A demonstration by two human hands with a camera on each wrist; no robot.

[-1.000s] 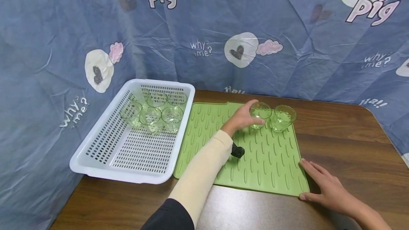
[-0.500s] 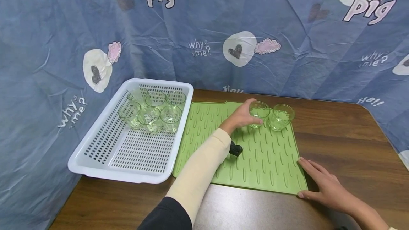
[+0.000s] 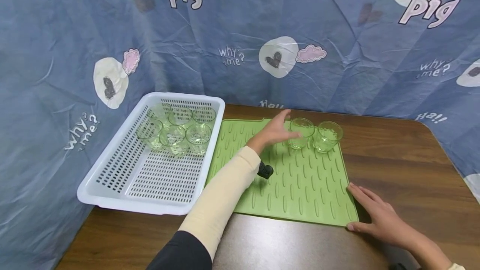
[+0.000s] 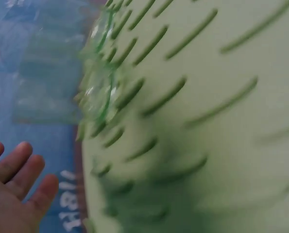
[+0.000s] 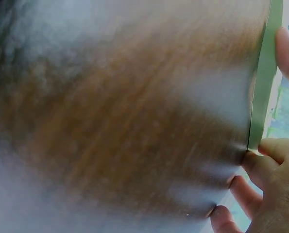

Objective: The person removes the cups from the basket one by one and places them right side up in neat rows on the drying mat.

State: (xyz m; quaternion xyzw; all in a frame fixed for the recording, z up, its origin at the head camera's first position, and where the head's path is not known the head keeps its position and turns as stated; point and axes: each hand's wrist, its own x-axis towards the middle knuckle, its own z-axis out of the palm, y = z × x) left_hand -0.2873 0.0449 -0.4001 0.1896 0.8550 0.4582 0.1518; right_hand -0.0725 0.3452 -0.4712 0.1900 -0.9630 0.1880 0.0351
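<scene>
Two clear drinking glasses stand upright side by side at the far right of the green ribbed mat (image 3: 300,191). My left hand (image 3: 273,131) is just left of the nearer-left glass (image 3: 301,140), its thumb and fingers spread wide with nothing in them. In the left wrist view, a gap shows between the hand (image 4: 18,187) and the glasses. Beyond that glass is the right-hand glass (image 3: 328,141). My right hand (image 3: 382,218) rests at the mat's near right corner, fingertips and thumb touching its edge, as the right wrist view also shows.
A white perforated plastic basket (image 3: 138,206) stands left of the mat, holding several clear glasses (image 3: 174,138) grouped toward its back. The wooden table (image 3: 393,157) extends to the right. A blue printed cloth (image 3: 232,20) hangs behind.
My left hand has let go of the left glass on the mat and drawn back to the left. The right hand has stayed at the mat's corner.
</scene>
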